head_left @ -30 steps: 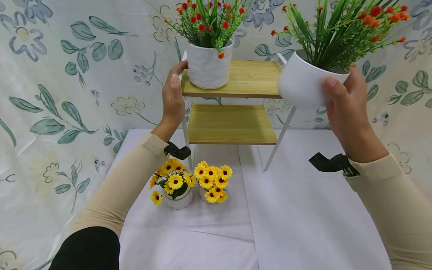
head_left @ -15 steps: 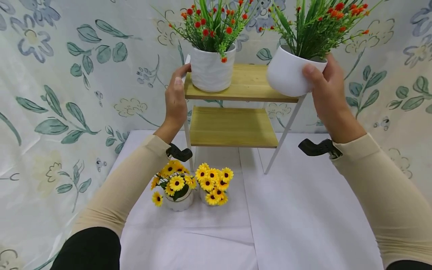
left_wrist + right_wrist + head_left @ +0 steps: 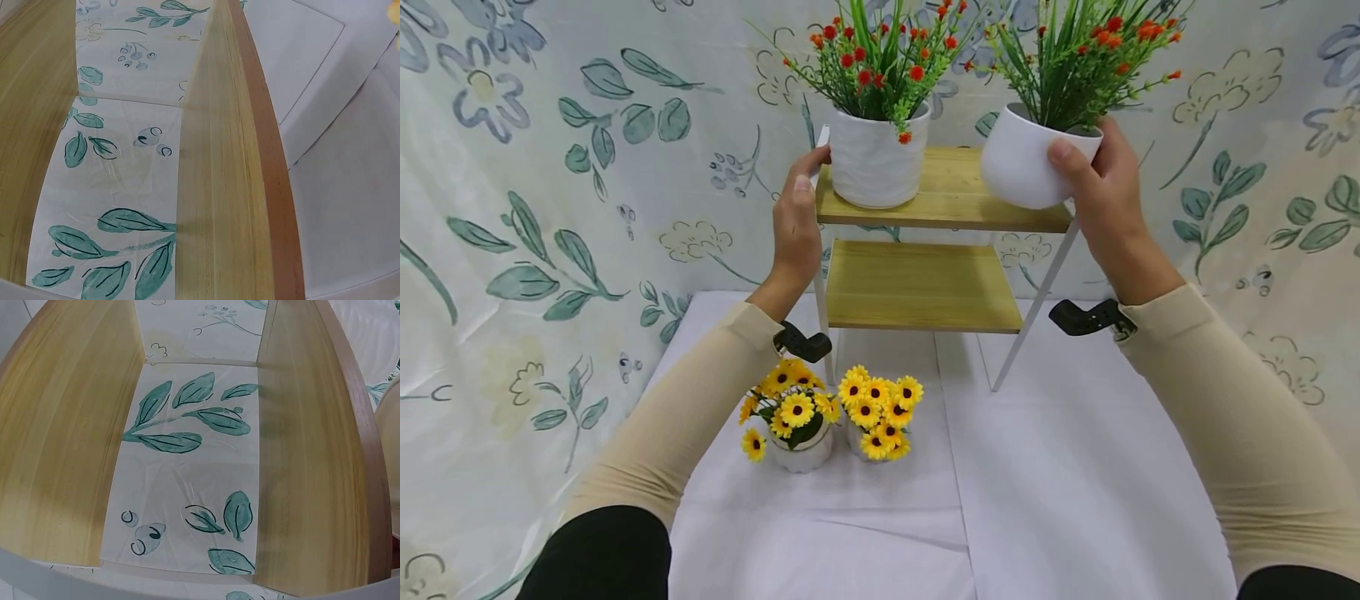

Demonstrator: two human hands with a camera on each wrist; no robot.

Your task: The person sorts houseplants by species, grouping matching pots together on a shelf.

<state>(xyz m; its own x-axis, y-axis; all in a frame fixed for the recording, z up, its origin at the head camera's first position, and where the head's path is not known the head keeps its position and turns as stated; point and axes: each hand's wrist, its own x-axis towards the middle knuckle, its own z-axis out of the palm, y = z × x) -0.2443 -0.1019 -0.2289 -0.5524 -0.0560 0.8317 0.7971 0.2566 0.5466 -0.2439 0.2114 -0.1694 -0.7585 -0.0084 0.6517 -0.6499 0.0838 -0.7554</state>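
A white cloth-covered surface (image 3: 1075,467) lies before a pale backdrop printed with green leaves (image 3: 550,250). Toward the surface's far edge stands a two-tier shelf with light wooden boards and thin white legs (image 3: 925,287). The wrist views show only its boards and the leafy backdrop between them.

At the left end of the top board stands a ribbed white pot of green stems with red blossoms (image 3: 877,158). The left hand (image 3: 795,229) is at the top board's left end, with its fingertips at the white frame beside that pot. Whether the fingers grip the frame or only rest against it cannot be told.

The right hand (image 3: 1101,204) holds a smooth round white pot of green grass-like stems with orange-red buds (image 3: 1026,162) at the right end of the top board. The fingers are curled round the pot's right side and the thumb presses on its front near the rim. The pot is tilted left, and whether it touches the board is unclear.

Near the surface's middle left, in front of the shelf, stand two small white pots of yellow sunflowers (image 3: 827,412), just beside each other.
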